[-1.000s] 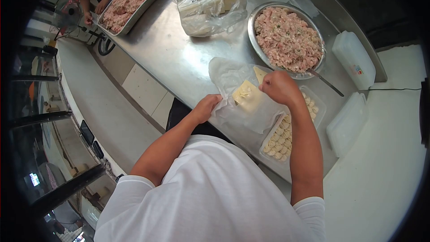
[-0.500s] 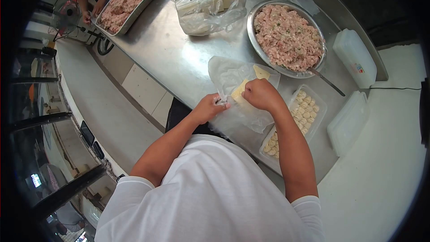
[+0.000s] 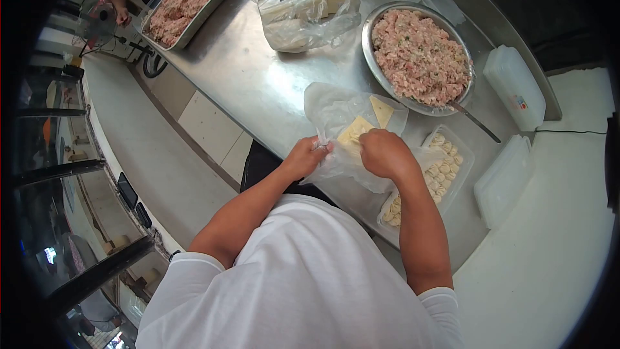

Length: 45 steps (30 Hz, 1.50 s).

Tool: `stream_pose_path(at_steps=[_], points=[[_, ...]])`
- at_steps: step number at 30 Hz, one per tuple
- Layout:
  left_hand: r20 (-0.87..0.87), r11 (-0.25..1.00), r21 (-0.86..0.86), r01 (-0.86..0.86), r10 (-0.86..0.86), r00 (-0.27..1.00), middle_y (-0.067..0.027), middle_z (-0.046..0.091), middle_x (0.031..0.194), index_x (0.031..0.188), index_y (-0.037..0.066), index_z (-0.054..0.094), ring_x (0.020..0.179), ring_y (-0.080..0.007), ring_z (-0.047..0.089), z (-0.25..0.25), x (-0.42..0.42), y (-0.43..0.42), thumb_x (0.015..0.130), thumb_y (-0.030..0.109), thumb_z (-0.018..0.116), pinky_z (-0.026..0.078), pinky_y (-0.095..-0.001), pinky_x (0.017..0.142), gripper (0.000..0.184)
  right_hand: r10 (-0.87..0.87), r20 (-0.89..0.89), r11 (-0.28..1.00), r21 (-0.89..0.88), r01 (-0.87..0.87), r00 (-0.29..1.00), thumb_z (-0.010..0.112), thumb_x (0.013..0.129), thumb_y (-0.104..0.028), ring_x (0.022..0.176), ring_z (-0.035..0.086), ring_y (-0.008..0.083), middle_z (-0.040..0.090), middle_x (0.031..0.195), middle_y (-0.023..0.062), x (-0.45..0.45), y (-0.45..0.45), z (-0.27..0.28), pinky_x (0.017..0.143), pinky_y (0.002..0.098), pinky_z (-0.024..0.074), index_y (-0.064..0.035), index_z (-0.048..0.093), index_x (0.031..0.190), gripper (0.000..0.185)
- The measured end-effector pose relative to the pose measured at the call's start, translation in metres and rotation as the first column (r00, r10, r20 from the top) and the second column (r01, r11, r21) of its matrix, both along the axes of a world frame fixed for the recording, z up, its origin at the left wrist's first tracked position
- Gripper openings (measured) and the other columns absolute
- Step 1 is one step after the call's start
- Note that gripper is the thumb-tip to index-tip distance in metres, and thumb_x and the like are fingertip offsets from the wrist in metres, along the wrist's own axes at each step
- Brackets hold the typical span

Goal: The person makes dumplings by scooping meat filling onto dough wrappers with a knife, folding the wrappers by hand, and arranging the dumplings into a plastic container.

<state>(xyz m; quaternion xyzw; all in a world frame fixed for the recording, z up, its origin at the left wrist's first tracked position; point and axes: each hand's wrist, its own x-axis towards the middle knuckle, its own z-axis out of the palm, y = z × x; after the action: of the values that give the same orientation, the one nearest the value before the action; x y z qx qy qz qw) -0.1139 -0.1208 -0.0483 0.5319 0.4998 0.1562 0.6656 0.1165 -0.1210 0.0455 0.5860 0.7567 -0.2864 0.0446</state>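
Observation:
My left hand [image 3: 308, 158] pinches the gathered edge of a clear plastic bag [image 3: 320, 100] spread at the table's near edge. Pale yellow square dough wrappers [image 3: 354, 130] lie on the bag, and a separate triangular-looking piece [image 3: 382, 112] sits just beyond them. My right hand [image 3: 386, 154] is closed at the near right edge of the wrappers, fingertips pinching there; how many layers it grips is hidden. Right of that hand is a clear plastic container [image 3: 466, 163] with rows of pleated dumplings [image 3: 445, 171], partly covered by my forearm and by loose plastic.
A steel bowl of minced meat filling [image 3: 423, 58] with a metal utensil [image 3: 476, 123] stands behind. Further left are a bagged wrapper pack [image 3: 307, 13] and a tray of filling [image 3: 194, 3]. Container lids [image 3: 502, 181] lie right. Another person's hand [image 3: 121, 14] shows at upper left.
My right hand has moved down and right over the wrappers, uncovering more of them. Loose plastic now reaches over the dumpling container. The other person's hands have shifted at upper left.

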Motion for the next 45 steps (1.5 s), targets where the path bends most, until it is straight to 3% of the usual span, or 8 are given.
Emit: stream_pose_path(at_steps=[6, 16, 22, 25, 30, 38, 42, 45], points=[[0.236, 0.997, -0.048, -0.057, 0.067, 0.969, -0.0002, 0.069, 0.099, 0.115, 0.003, 0.069, 0.088, -0.0094, 0.061, -0.001, 0.004, -0.004, 0.104, 0.024, 0.061, 0.05, -0.0299, 0.081, 0.025, -0.11, -0.191, 0.99, 0.064, 0.124, 0.975, 0.063, 0.088, -0.015, 0.093, 0.07, 0.0418, 0.072, 0.095, 0.0239, -0.039, -0.018, -0.001, 0.084, 0.0501, 0.0554, 0.0003, 0.072, 0.102, 0.023], [0.044, 0.989, 0.051, -0.136, 0.134, 0.99, -0.0025, 0.069, 0.099, 0.114, 0.002, 0.069, 0.088, -0.0101, 0.061, -0.009, 0.002, -0.002, 0.104, 0.026, 0.062, 0.05, -0.0301, 0.08, 0.027, -0.177, -0.303, 0.979, -0.15, 0.136, 0.936, 0.072, 0.085, -0.02, 0.075, 0.068, 0.0396, 0.069, 0.078, 0.0236, -0.016, -0.023, -0.018, 0.072, 0.0464, 0.0525, 0.0017, 0.07, 0.079, 0.022], [0.222, 0.945, -0.28, -0.17, 0.236, 0.946, -0.0034, 0.07, 0.102, 0.115, 0.002, 0.067, 0.091, -0.0131, 0.064, 0.002, -0.008, 0.001, 0.103, 0.034, 0.061, 0.052, -0.032, 0.083, 0.034, -0.269, -0.282, 0.951, -0.226, 0.209, 0.921, 0.072, 0.084, -0.02, 0.068, 0.065, 0.0351, 0.067, 0.072, 0.0224, -0.007, -0.026, -0.019, 0.068, 0.0446, 0.0504, 0.0015, 0.069, 0.076, 0.023], [0.219, 0.653, -0.666, -0.361, 0.633, 0.742, -0.0041, 0.07, 0.107, 0.119, 0.003, 0.065, 0.099, -0.0152, 0.066, -0.009, -0.015, 0.002, 0.103, 0.036, 0.059, 0.052, -0.0328, 0.089, 0.037, -0.297, -0.301, 0.938, -0.268, 0.218, 0.907, 0.07, 0.085, -0.021, 0.067, 0.065, 0.0348, 0.067, 0.072, 0.0229, -0.01, -0.023, -0.026, 0.068, 0.0448, 0.0501, 0.0023, 0.069, 0.077, 0.025], [0.405, 0.925, -0.38, -0.026, 0.192, 0.894, -0.0065, 0.068, 0.118, 0.124, 0.001, 0.062, 0.108, -0.0175, 0.066, -0.067, -0.048, 0.005, 0.101, 0.027, 0.059, 0.05, -0.0342, 0.097, 0.035, -0.301, -0.236, 0.933, -0.275, 0.233, 0.924, 0.066, 0.086, -0.022, 0.08, 0.068, 0.0395, 0.069, 0.083, 0.0255, -0.018, -0.02, -0.027, 0.076, 0.0471, 0.0528, 0.0018, 0.072, 0.081, 0.024], [0.232, 0.973, -0.221, 0.062, -0.009, 0.973, -0.0064, 0.071, 0.108, 0.117, -0.002, 0.066, 0.097, -0.0134, 0.064, 0.008, -0.016, 0.001, 0.091, 0.009, 0.071, 0.051, -0.0314, 0.087, 0.029, -0.226, -0.157, 0.949, -0.26, 0.18, 0.961, 0.064, 0.087, -0.021, 0.095, 0.069, 0.0431, 0.071, 0.097, 0.0272, -0.029, -0.015, -0.028, 0.086, 0.0499, 0.054, 0.0007, 0.074, 0.091, 0.024], [-0.003, 0.991, -0.12, 0.065, -0.066, 0.998, -0.0066, 0.072, 0.101, 0.112, -0.004, 0.069, 0.089, -0.0143, 0.065, 0.017, -0.012, 0.004, 0.091, 0.01, 0.072, 0.052, -0.0316, 0.083, 0.025, -0.185, -0.303, 0.958, 0.156, 0.241, 0.935, 0.071, 0.086, -0.025, 0.084, 0.069, 0.0415, 0.071, 0.086, 0.0237, -0.027, -0.027, -0.013, 0.078, 0.0481, 0.0536, 0.0013, 0.071, 0.086, 0.026], [0.182, 0.961, -0.272, -0.05, 0.102, 0.978, -0.0069, 0.072, 0.1, 0.112, -0.004, 0.069, 0.087, -0.0145, 0.066, 0.007, -0.013, 0.0, 0.092, 0.01, 0.072, 0.052, -0.0311, 0.081, 0.025, -0.131, -0.451, 0.846, 0.413, 0.337, 0.883, 0.075, 0.086, -0.029, 0.089, 0.07, 0.0389, 0.072, 0.098, 0.0225, -0.02, -0.057, 0.028, 0.079, 0.0448, 0.0548, 0.0028, 0.069, 0.099, 0.035]])
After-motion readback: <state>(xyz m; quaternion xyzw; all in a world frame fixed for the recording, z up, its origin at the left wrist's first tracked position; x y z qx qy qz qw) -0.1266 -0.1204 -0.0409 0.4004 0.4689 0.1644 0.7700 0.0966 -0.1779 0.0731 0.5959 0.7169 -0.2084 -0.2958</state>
